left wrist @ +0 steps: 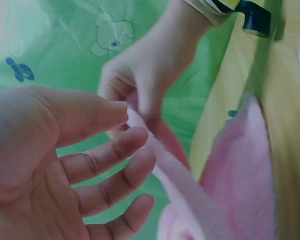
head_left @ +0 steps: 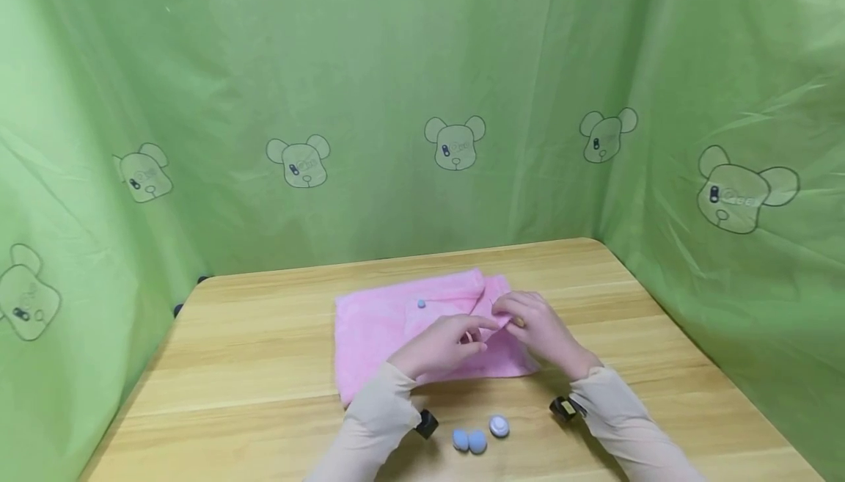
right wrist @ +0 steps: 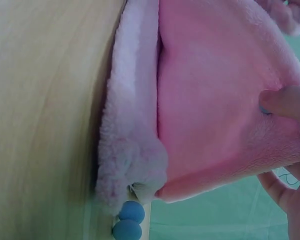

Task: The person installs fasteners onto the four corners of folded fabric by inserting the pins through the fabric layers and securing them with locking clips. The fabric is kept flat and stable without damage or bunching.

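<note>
A soft pink cloth, fleecy and folded, lies on the wooden table, with its right corner lifted. My right hand pinches that raised corner. In the right wrist view its thumb presses a small blue round piece against the cloth. From the other side my left hand reaches in, and its thumb and index fingertips pinch the cloth edge in the left wrist view, the other fingers loosely bent. Another small blue round piece sits on the flat part of the cloth.
Near the table's front lie two blue round pieces side by side, and a whitish-blue round disc beside them. Green curtains with bear-head drawings stand behind the table and along both sides.
</note>
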`<control>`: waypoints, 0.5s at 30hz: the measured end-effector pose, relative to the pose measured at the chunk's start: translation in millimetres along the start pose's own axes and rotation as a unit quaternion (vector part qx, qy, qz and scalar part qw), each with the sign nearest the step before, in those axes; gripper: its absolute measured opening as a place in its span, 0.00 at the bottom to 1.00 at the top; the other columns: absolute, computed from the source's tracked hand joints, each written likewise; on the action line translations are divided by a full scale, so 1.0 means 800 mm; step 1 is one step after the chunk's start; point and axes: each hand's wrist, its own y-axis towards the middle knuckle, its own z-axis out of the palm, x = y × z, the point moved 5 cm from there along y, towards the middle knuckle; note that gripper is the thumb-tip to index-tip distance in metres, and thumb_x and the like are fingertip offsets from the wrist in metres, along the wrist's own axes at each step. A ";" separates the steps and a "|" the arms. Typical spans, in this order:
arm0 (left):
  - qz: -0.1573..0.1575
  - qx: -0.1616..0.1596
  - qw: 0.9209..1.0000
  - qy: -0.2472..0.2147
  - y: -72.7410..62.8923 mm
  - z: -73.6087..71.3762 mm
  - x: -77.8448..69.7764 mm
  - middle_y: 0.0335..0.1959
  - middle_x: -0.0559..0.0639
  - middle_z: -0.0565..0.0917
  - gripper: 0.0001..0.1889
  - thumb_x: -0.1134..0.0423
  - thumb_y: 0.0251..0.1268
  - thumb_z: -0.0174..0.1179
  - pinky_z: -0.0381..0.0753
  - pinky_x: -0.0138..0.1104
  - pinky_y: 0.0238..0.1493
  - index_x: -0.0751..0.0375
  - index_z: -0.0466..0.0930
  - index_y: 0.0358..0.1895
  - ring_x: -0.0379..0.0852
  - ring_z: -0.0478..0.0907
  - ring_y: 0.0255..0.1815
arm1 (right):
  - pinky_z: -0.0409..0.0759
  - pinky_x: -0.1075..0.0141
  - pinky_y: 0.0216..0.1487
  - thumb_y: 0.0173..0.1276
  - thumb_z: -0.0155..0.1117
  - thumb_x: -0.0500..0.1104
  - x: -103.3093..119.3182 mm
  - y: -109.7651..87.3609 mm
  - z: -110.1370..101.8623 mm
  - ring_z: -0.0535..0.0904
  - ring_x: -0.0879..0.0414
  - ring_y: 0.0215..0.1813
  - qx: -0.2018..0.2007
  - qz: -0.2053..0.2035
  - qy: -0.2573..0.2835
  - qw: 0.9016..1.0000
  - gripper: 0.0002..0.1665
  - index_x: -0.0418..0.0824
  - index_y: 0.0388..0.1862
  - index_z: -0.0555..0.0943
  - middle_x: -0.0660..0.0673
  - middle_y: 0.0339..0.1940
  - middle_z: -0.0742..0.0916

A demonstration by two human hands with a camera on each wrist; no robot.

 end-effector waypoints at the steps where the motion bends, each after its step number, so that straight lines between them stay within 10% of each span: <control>1: 0.005 0.006 1.000 0.011 -0.003 -0.002 -0.002 0.40 0.43 0.84 0.20 0.63 0.68 0.58 0.77 0.22 0.42 0.49 0.76 0.62 0.29 0.76 0.37 | 0.78 0.52 0.53 0.49 0.73 0.32 0.000 0.000 0.000 0.83 0.52 0.45 0.002 0.001 0.002 1.000 0.15 0.45 0.37 0.84 0.49 0.39 0.88; 15: 0.037 0.163 0.973 0.157 -0.067 0.028 -0.009 0.36 0.40 0.83 0.14 0.56 0.58 0.68 0.73 0.19 0.40 0.52 0.81 0.47 0.29 0.75 0.35 | 0.81 0.54 0.52 0.52 0.70 0.30 -0.001 0.000 -0.004 0.83 0.52 0.46 0.012 0.023 0.023 0.999 0.14 0.41 0.38 0.84 0.48 0.41 0.88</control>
